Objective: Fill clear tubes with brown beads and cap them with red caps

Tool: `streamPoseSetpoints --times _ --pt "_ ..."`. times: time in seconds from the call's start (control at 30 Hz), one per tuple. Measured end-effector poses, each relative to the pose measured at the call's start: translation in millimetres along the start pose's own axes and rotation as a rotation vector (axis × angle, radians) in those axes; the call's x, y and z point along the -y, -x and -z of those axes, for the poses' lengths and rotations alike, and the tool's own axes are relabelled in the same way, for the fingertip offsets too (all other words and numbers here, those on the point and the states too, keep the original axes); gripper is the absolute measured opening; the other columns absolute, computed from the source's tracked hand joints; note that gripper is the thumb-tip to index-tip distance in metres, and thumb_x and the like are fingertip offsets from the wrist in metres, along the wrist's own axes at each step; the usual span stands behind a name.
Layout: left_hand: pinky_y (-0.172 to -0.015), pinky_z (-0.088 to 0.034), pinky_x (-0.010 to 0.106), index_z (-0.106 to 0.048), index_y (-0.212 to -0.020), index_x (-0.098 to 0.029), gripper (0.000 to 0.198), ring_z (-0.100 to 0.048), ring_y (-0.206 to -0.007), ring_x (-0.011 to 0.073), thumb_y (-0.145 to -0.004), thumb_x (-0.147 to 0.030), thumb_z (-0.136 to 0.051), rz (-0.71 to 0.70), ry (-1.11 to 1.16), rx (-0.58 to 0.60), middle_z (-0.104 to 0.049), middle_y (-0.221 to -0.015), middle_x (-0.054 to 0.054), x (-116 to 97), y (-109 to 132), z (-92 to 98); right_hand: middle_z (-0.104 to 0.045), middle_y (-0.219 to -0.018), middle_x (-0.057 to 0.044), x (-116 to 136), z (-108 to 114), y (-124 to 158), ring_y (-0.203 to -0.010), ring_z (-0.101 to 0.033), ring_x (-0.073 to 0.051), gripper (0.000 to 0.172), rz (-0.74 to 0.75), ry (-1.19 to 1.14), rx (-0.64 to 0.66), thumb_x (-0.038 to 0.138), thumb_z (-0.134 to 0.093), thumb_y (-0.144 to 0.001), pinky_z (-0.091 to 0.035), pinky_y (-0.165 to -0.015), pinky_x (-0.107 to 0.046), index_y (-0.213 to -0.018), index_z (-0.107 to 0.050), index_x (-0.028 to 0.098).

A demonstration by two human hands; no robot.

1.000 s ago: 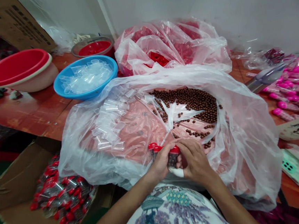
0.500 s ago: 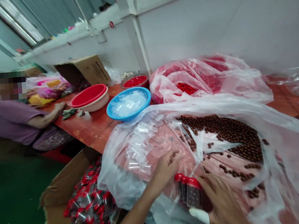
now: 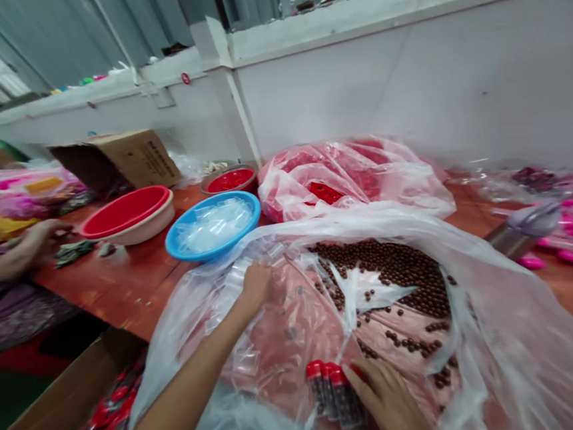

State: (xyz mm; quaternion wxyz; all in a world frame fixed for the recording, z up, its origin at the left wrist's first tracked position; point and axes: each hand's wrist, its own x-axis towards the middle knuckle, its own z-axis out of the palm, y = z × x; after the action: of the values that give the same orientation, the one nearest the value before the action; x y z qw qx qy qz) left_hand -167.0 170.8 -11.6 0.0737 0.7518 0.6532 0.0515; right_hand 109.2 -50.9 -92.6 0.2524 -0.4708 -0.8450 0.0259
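My left hand (image 3: 256, 286) reaches forward into the big clear plastic bag (image 3: 480, 305) and rests, fingers curled, on a heap of small clear tubes (image 3: 232, 280). My right hand (image 3: 389, 400) stays low at the front, closed around several red-capped tubes (image 3: 332, 388) filled with brown beads. One fingertip wears a white cover. A pile of brown beads (image 3: 396, 269) lies in the bag on a pink tray, just beyond the right hand.
A blue basin (image 3: 212, 227) of clear tubes, a red basin (image 3: 126, 215) and a bag of red caps (image 3: 343, 180) stand behind. A cardboard box (image 3: 44, 423) of filled tubes sits low left. Another person's arm (image 3: 14, 255) rests on the table at left.
My left hand let go of the filled tubes and stretched forward to the clear tubes. The right hand kept the filled tubes. The camera tilted up.
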Motion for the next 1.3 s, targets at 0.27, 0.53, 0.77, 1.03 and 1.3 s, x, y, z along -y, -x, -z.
streamPoseSetpoints --times 0.27,0.53,0.77,1.03,1.3 --pt "-0.070 -0.046 0.031 -0.053 -0.118 -0.018 0.036 -0.057 -0.070 0.0170 -0.086 -0.030 -0.042 -0.098 0.453 0.051 -0.059 -0.076 0.002 -50.8 7.8 -3.8 -0.060 -0.117 -0.011 -8.7 21.0 -7.1 -0.105 -0.056 -0.027 0.069 0.081 -0.020 0.049 0.039 -0.065 -0.074 -0.049 -0.086 -0.039 -0.135 -0.039 0.021" --pt "-0.062 -0.051 0.025 -0.061 -0.092 -0.013 0.034 -0.056 -0.057 0.0081 -0.061 -0.024 -0.071 0.150 1.354 0.364 -0.052 -0.065 -0.004 -159.8 -16.5 -44.0 -0.060 -0.116 -0.013 -9.2 31.4 -7.3 -0.104 -0.057 -0.026 0.056 0.008 -0.060 -0.018 0.018 -0.058 -0.073 -0.051 -0.083 -0.039 -0.128 -0.046 0.019" --pt "-0.046 -0.045 0.021 -0.062 -0.071 -0.012 0.014 -0.052 -0.043 0.0086 -0.058 -0.011 -0.068 0.192 1.221 0.401 -0.056 -0.051 -0.004 -197.0 -56.7 -79.2 -0.062 -0.112 -0.011 -32.6 40.5 12.1 -0.102 -0.059 -0.022 0.047 -0.010 -0.047 -0.049 0.023 -0.056 -0.083 -0.052 -0.082 -0.033 -0.128 -0.047 0.021" --pt "-0.047 -0.049 0.025 -0.062 -0.075 -0.010 0.021 -0.056 -0.045 0.0117 -0.058 -0.011 -0.072 0.224 1.240 0.487 -0.056 -0.052 -0.002 -240.0 -71.4 -95.6 -0.064 -0.109 -0.011 -45.4 49.6 15.3 -0.102 -0.059 -0.020 0.037 -0.060 -0.091 -0.123 0.017 -0.049 -0.086 -0.052 -0.084 -0.030 -0.123 -0.051 0.019" --pt "-0.048 -0.051 0.023 -0.061 -0.080 -0.009 0.022 -0.056 -0.045 0.0094 -0.061 -0.010 -0.072 0.218 1.366 0.584 -0.058 -0.055 -0.001 -259.8 -64.0 -93.1 -0.064 -0.109 -0.010 -46.5 57.0 9.6 -0.099 -0.061 -0.020 0.042 -0.107 -0.174 -0.118 0.018 -0.050 -0.085 -0.052 -0.082 -0.029 -0.127 -0.047 0.023"
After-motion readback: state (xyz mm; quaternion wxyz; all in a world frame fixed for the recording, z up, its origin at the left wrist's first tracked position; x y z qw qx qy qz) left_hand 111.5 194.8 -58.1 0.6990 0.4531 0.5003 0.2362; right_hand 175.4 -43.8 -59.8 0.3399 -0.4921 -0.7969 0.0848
